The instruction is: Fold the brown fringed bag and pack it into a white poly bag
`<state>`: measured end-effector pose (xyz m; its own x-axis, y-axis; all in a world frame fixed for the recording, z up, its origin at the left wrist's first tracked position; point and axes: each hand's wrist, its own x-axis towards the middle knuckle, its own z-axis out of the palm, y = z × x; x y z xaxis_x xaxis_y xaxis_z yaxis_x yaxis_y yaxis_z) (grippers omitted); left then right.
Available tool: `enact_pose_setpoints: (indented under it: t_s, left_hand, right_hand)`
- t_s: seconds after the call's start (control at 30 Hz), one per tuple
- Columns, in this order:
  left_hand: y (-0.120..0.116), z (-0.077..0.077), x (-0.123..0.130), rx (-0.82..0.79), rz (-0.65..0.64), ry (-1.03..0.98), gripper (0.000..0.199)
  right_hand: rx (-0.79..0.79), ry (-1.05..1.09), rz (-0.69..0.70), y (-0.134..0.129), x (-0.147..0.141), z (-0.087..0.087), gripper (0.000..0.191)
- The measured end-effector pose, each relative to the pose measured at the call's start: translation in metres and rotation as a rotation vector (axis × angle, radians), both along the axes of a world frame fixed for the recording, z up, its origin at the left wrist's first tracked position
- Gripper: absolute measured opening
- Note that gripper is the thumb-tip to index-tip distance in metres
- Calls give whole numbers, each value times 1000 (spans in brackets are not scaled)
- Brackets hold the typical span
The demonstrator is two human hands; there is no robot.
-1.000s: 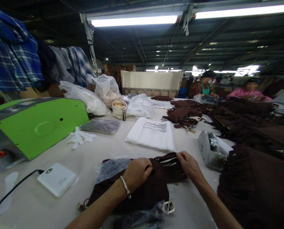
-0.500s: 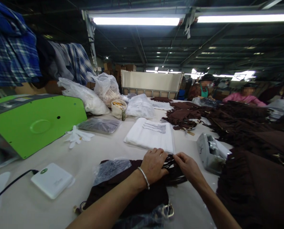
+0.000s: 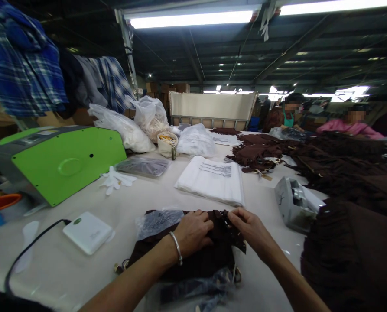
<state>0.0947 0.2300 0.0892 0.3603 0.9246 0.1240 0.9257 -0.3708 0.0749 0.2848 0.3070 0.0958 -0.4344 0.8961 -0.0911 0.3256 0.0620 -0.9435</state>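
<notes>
Right hand (image 3: 250, 227) pinches fringe (image 3: 237, 241), seemingly arranging it, gentle handling needed next; left hand (image 3: 195, 234), grip unclear, overlies brown piece (image 3: 209, 262).

At left hand (image 3: 193, 233): partly covering brown piece (image 3: 213, 260). At right hand (image 3: 248, 223): partly hiding fringe (image 3: 237, 243). At plaid shirt (image 3: 24, 65): running off left edge. On packet (image 3: 209, 185): bearing illegibly small print (image 3: 217, 168). At brown pile (image 3: 369, 242): extending past right edge.

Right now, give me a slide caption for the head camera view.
Left hand on brown fringed material, right hand pinching its fringe, a white packet lying beyond.
</notes>
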Motion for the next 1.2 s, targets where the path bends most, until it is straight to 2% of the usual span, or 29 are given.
enact_pose_setpoints:
  t_s: [0.07, 0.1, 0.13, 0.27, 0.37, 0.47, 0.53, 0.57, 0.67, 0.77, 0.83, 0.9, 1.0, 1.07, 1.1, 1.2]
  left_hand:
    - [1, -6, 3, 35, 0, -10, 12]
    - [3, -7, 3, 54, 39, -54, 8]
    - [4, -7, 1, 76, 98, -134, 10]
    - [17, 6, -16, 118, 380, -669, 15]
    - [30, 16, -28, 91, 445, -837, 22]
    - [39, 18, -29, 75, 454, -872, 23]
    - [41, 18, -26, 64, 441, -882, 22]
    - [40, 17, -24, 57, 428, -884, 22]
    - [38, 17, -21, 29, 387, -884, 21]
    - [34, 19, -20, 13, 353, -881, 21]
    - [32, 19, -19, 14, 329, -877, 21]
    - [31, 17, -17, 23, 311, -871, 20]
    - [30, 15, -15, 41, 306, -865, 20]
    - [31, 14, -14, 50, 310, -862, 20]
    - [31, 14, -14, 53, 312, -861, 20]
    - [32, 14, -14, 63, 314, -861, 20]
  right_hand:
    - [-45, 22, -2, -2, -3, 3, 34]
    - [-64, 35, -7, -3, -4, 4, 34]
    - [-83, 50, -12, -3, -4, 5, 35]
    - [-170, 117, -47, -1, -12, 2, 38]
    - [-189, 117, -6, -4, -30, -7, 36]
    - [-152, 75, 58, -20, -53, -11, 23]
    - [-13, 43, 151, -37, -64, -6, 12]
    - [83, 27, 216, -46, -65, -1, 12]
    - [291, -34, 350, -62, -55, 20, 23]
    - [263, -55, 268, -53, -30, 29, 24]
    - [258, -95, 195, -39, -14, 22, 26]
    - [324, -179, 183, -30, -5, 9, 24]
    - [463, -276, 347, -34, -6, -10, 22]
    - [498, -284, 481, -41, -11, -14, 22]
    - [507, -278, 500, -42, -14, -14, 21]
    - [559, -281, 342, -33, -20, -10, 26]
